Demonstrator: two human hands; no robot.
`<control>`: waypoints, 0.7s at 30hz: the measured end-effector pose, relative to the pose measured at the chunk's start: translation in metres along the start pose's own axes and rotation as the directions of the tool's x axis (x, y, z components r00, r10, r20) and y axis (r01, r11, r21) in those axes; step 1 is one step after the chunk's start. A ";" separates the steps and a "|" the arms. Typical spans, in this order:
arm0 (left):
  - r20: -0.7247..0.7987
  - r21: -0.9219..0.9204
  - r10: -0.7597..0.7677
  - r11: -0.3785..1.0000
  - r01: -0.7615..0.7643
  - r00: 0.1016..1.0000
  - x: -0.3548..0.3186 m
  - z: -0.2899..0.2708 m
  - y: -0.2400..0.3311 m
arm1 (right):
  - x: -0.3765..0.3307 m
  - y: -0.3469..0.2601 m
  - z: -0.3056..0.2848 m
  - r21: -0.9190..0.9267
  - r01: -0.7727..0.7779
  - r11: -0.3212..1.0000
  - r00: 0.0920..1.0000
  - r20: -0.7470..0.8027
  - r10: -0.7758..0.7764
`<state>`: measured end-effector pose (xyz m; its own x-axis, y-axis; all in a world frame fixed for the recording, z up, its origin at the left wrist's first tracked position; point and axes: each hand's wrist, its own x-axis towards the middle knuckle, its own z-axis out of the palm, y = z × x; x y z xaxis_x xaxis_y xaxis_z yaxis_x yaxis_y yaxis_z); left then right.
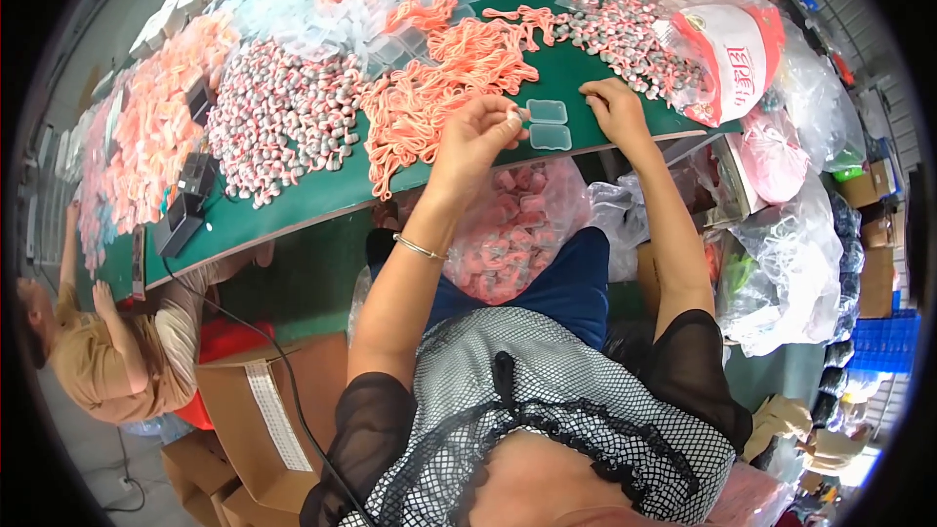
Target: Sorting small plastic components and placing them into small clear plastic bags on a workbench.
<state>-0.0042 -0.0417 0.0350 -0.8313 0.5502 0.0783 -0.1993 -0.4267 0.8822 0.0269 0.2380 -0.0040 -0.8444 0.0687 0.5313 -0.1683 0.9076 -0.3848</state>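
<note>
A small clear plastic box (549, 137) lies opened flat on the green table, its two halves side by side near the front edge. Just left of it, my left hand (478, 134) is pinched closed; a small pale thing seems to show at the fingertips, too small to make out. On the other side of the box, my right hand (615, 109) rests at the table with fingers bent and thumb apart, nothing visible in it. Loops of orange cord (439, 88) lie heaped beside my left hand. Beyond my right hand spreads a pile of small grey-and-pink pieces (625, 39).
A bigger heap of similar pieces (278, 117) covers the table's left part, with clear boxes (390, 44) behind. A red-and-white bag (727, 59) stands at right. Under the table edge hangs a plastic bag (508, 234) of pink items. A co-worker (122, 361) sits at far left.
</note>
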 end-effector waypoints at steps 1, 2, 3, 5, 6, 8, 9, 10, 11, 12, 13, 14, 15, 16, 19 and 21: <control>0.022 0.094 0.003 0.996 -0.005 1.000 0.003 0.004 -0.006 | 0.000 -0.002 0.002 0.075 -0.063 0.995 0.998 -0.013 0.064; 0.045 0.186 0.004 0.982 -0.012 0.999 0.006 0.007 -0.012 | -0.001 -0.004 0.003 0.149 -0.123 0.981 0.992 -0.022 0.128; 0.018 0.211 0.017 0.977 -0.020 1.000 0.008 0.010 -0.018 | 0.001 -0.006 0.003 0.172 -0.153 0.973 0.987 -0.021 0.159; 0.026 0.310 0.034 0.950 -0.040 0.999 0.014 0.010 -0.034 | -0.002 -0.010 -0.001 0.227 -0.223 0.948 0.973 -0.005 0.230; 0.031 0.405 0.052 0.912 -0.060 0.998 0.017 0.011 -0.039 | -0.004 -0.014 -0.002 0.282 -0.289 0.915 0.955 0.017 0.297; 0.002 0.398 0.082 0.914 -0.076 0.997 0.015 0.022 -0.036 | -0.010 -0.034 -0.010 0.323 -0.219 0.921 0.974 0.009 0.228; 0.065 0.577 0.178 0.796 -0.182 0.982 0.015 0.023 -0.035 | -0.015 -0.050 -0.015 0.363 -0.147 0.920 0.988 0.000 0.157; 0.146 0.722 0.252 0.634 -0.277 0.957 0.015 0.025 -0.034 | -0.019 -0.064 -0.021 0.379 -0.175 0.908 0.984 0.086 0.154; 0.170 0.766 0.270 0.569 -0.300 0.948 0.015 0.027 -0.032 | -0.023 -0.071 -0.018 0.352 -0.157 0.923 0.987 0.098 0.131; 0.171 0.763 0.271 0.572 -0.301 0.947 0.016 0.026 -0.035 | -0.025 -0.077 -0.017 0.321 -0.137 0.937 0.988 0.110 0.106; 0.215 0.795 0.311 0.495 -0.350 0.926 0.017 0.022 -0.041 | -0.027 -0.080 -0.014 0.292 -0.132 0.947 0.990 0.095 0.108; 0.259 0.820 0.346 0.413 -0.395 0.902 0.018 0.020 -0.045 | -0.028 -0.080 -0.011 0.289 -0.132 0.948 0.989 0.096 0.108; 0.260 0.819 0.344 0.416 -0.395 0.902 0.019 0.020 -0.046 | -0.031 -0.078 -0.007 0.193 -0.091 0.977 0.993 0.089 0.075; 0.282 0.840 0.352 0.359 -0.407 0.893 0.019 0.021 -0.047 | -0.033 -0.076 -0.004 0.096 -0.049 0.994 0.995 0.087 0.040; 0.285 0.850 0.396 0.316 -0.421 0.873 0.020 0.018 -0.056 | -0.034 -0.076 0.000 0.058 -0.017 0.998 0.998 0.061 0.014; 0.264 0.841 0.433 0.333 -0.426 0.862 0.019 0.018 -0.060 | -0.034 -0.079 0.001 0.037 0.001 0.999 0.999 0.050 -0.003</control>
<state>0.0006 0.0071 -0.0079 -0.6655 0.4790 0.5724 0.7240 0.2278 0.6512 0.0682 0.1634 0.0075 -0.8684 0.0455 0.4938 -0.1877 0.8915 -0.4123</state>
